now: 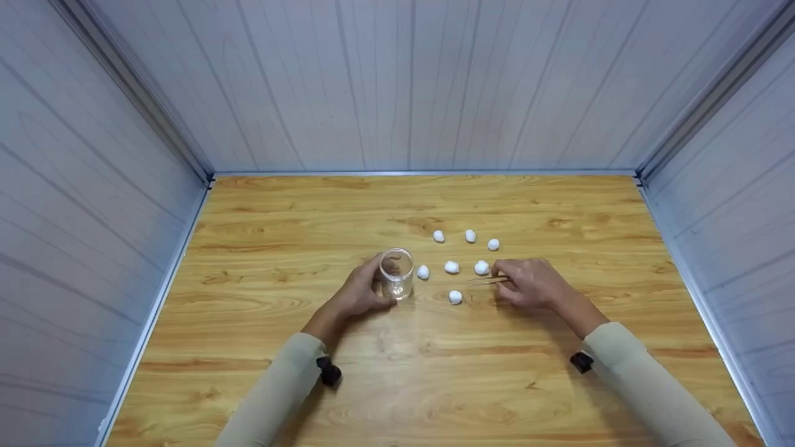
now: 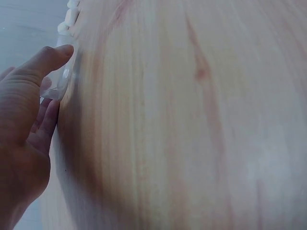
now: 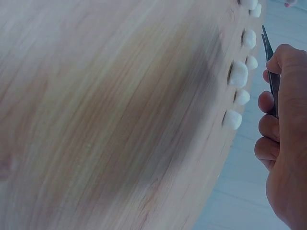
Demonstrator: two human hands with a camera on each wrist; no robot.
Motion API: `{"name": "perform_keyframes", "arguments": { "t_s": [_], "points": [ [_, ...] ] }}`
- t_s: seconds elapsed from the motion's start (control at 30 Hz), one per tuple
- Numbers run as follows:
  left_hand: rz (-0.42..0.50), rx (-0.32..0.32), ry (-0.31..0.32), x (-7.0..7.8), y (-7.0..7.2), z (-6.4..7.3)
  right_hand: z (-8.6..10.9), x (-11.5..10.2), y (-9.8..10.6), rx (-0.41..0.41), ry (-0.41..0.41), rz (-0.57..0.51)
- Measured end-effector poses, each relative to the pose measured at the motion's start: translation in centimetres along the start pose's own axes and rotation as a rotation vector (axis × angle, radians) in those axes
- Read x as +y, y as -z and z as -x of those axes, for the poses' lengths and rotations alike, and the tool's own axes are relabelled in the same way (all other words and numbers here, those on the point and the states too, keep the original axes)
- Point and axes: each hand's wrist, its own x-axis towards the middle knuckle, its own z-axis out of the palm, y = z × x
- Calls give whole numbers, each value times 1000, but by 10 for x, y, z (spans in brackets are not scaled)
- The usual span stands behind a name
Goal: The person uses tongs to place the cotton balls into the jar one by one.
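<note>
My left hand curls round a clear glass jar that stands upright with its mouth up. In the left wrist view, the thumb lies along the near side of the jar and other fingers show beneath it. Tweezers are pinched in my right hand, their slim tips pointing left over the table. Those tips stand slightly apart with nothing between them in the right wrist view. Closest to the right hand is a white cotton ball; another cotton ball sits just right of the jar.
More cotton balls lie spread out: one cotton ball toward the front, one mid-group, and three at the back, including a cotton ball. Pale panel walls enclose the wooden table at the back and both sides.
</note>
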Motion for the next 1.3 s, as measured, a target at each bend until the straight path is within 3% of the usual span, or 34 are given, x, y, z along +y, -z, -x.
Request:
{"name": "perform_keyframes", "arguments": {
  "t_s": [0.13,0.37,0.47,0.6,0.7,0.97,1.13,1.3],
  "points": [
    [6,9,-13,2,1,-1,-2,-3,1,-18,5,9],
    [-20,45,-49,-9,-3,-2,-6,-7,3,-71,10,6],
    [-9,33,-36,1,0,-1,-8,-8,3,-73,16,1],
    [-10,-2,50,16,3,-2,-10,-10,3,-77,26,9],
    [-12,-9,75,23,5,-2,-12,-12,3,-81,34,18],
    [12,9,-20,9,2,1,-15,-17,-4,-57,89,25],
    [36,3,-8,5,1,0,-15,-18,-5,-55,98,17],
    [-2,14,9,-17,-6,-3,-13,-20,-6,-77,90,11]
  ]
}}
